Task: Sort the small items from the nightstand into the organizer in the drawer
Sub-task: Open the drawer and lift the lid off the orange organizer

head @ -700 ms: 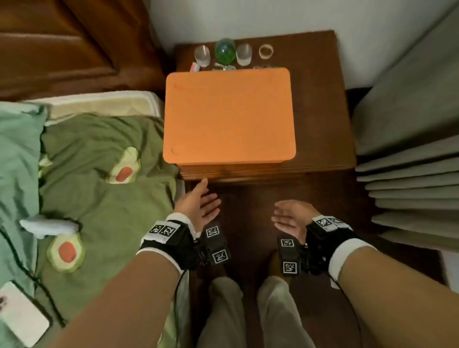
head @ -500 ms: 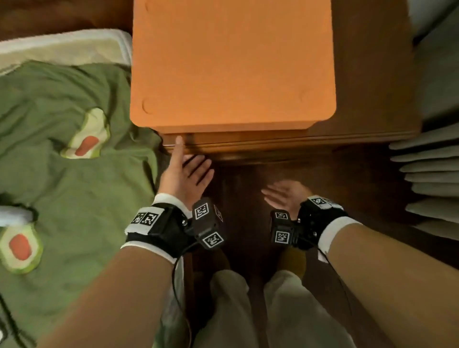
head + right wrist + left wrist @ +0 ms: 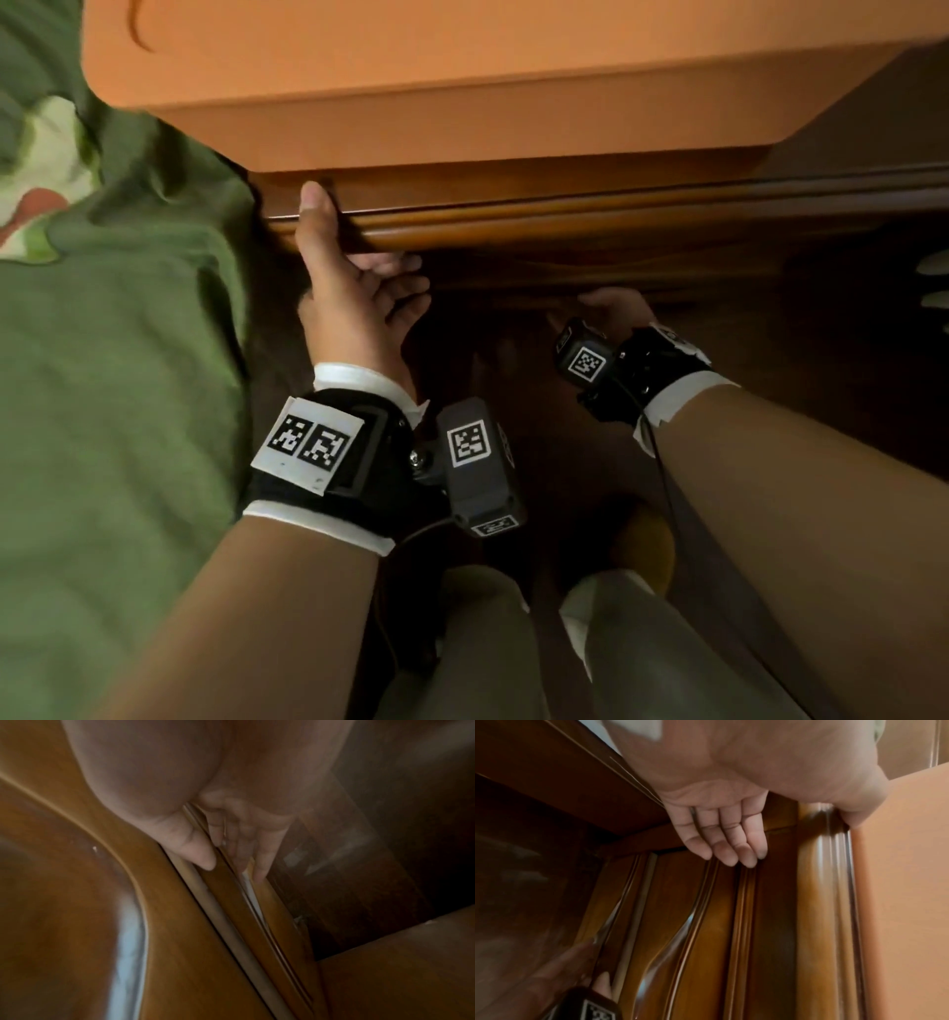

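An orange box (image 3: 462, 77) covers the top of the wooden nightstand (image 3: 616, 221); the small items and the organizer are out of view. My left hand (image 3: 354, 257) grips the nightstand's front edge near its left corner, thumb on top and fingers (image 3: 729, 841) fairly straight against the wood below. My right hand (image 3: 611, 308) is lower, on the drawer front (image 3: 180, 923). It pinches the drawer's upper lip, thumb (image 3: 197, 854) on the outside and fingers (image 3: 257, 862) hooked behind. A dark gap shows behind that lip.
Green bedding with an avocado print (image 3: 128, 360) lies close on the left. My knees (image 3: 488, 642) and a yellow slipper (image 3: 647, 545) are below the hands. Curtain folds (image 3: 934, 277) show at the right edge.
The view has dropped closer to the nightstand front. My left hand rose onto the nightstand's edge. My right hand reached forward from mid-air and took hold of the drawer's lip.
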Demonstrator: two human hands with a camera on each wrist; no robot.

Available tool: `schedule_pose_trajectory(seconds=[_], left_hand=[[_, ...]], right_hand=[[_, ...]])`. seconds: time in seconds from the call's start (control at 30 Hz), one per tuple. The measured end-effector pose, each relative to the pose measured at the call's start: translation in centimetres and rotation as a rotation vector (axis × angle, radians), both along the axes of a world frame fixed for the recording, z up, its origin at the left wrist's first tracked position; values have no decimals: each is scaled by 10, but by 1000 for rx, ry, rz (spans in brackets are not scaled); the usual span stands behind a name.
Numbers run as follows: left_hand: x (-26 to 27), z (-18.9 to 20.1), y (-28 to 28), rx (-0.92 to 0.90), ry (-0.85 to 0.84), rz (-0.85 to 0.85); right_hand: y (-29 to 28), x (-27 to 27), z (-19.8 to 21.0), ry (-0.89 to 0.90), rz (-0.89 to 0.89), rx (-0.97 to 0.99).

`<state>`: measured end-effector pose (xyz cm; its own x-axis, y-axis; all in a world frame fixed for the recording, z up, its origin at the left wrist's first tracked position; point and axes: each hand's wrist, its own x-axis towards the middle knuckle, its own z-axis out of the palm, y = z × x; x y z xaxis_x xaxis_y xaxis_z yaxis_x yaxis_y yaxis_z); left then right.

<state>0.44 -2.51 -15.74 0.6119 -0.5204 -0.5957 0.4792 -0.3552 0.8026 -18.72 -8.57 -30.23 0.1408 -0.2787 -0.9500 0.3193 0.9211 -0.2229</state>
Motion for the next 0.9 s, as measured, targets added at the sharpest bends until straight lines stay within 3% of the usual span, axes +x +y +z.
schedule_pose_trajectory(seconds=[0.13, 0.33, 0.47, 0.73, 0.9], left_hand=[[-3, 0, -1, -6, -18, 19], [-6, 0, -1, -8, -34, 44], [-9, 7, -3, 18, 6, 38], [-9, 12, -3, 68, 8, 32], [-6, 13, -2, 109, -2, 2]], right_hand=[[-4, 1, -9, 38, 34, 14], [19, -2, -6, -141, -182, 61], [54, -3, -1, -123, -234, 24], [145, -20, 0, -70, -320, 242], [167, -28, 5, -104, -369, 277]])
